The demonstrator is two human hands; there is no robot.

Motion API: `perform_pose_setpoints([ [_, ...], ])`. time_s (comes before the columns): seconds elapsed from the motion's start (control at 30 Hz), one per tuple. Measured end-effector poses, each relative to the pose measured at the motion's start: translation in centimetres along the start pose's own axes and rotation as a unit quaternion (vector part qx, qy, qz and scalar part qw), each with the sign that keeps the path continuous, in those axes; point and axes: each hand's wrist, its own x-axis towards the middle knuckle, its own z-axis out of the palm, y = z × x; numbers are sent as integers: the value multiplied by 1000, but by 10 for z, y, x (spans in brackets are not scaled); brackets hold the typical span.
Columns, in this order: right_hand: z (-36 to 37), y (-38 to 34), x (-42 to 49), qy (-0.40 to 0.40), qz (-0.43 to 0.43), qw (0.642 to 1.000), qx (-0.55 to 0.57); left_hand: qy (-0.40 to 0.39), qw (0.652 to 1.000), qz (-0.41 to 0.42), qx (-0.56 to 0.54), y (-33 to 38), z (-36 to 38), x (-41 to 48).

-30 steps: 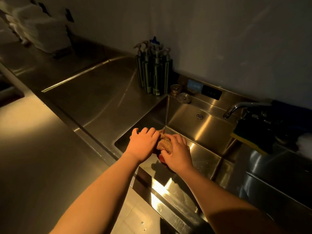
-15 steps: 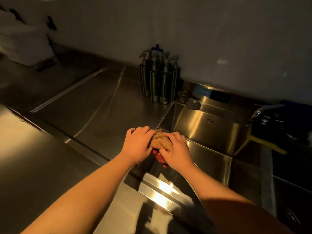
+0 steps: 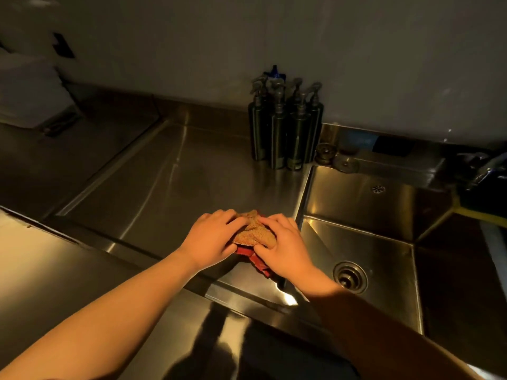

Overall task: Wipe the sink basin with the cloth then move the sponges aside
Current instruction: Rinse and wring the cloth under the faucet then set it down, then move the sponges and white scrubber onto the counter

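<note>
At left rim of sink basin (image 3: 384, 256), close to the front corner: tan terry cloth (image 3: 253, 234) bunched into a wad, clamped between both hands. Gripped on its left by left hand (image 3: 211, 237), fingers curled over the top. Gripped on its right by right hand (image 3: 285, 248), fingers bent down onto the wad, thumb hidden. Nothing else held, bar something red (image 3: 258, 260) poking out underneath. Second cloth or a sponge, can't tell. Can't tell either whether the wad touches the rim or hangs just above it.

Looks like wringing or re-bunching rather than wiping: held as a lump, not spread flat on steel. Judged as step one, with wiping proper not running right now.

Further right, on the basin floor: drain (image 3: 350, 276), bare steel around it. Left of the hands and beyond: flat draining board (image 3: 170, 182). At the back wall: cluster of pump bottles (image 3: 285, 133), then small round metal fittings (image 3: 345, 161) on the ledge behind the basin. Far right edge, below a faucet (image 3: 491, 165): dark pad with yellow edge (image 3: 482, 200), probably one of the sponges, well apart from both hands.

Next move: open the cloth for contact area, press onto the basin floor, sweep toward the drain, then the walls. Keep the red piece out of the drain. Sponges after that.
</note>
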Motion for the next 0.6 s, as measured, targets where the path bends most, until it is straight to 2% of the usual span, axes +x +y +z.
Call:
perform_pose_setpoints([
  [0.1, 21, -9, 9, -21, 11, 1000, 5, -16, 1000, -14, 8, -22, 7, -1],
  [0.2, 39, -8, 14, -105, 36, 992, -57, -69, 997, -33, -5, -29, 21, -4],
  [0.27, 45, -6, 15, -128, 57, 987, -80, -87, 995, -38, -15, -29, 32, -6],
  [0.5, 26, -2, 6, -63, 50, 994, -76, -1, 998, -45, -49, -13, 28, 3],
  [0.6, 7, 2, -11, -6, 40, 996, -81, 2, 999, -9, -53, 3, 22, 8],
])
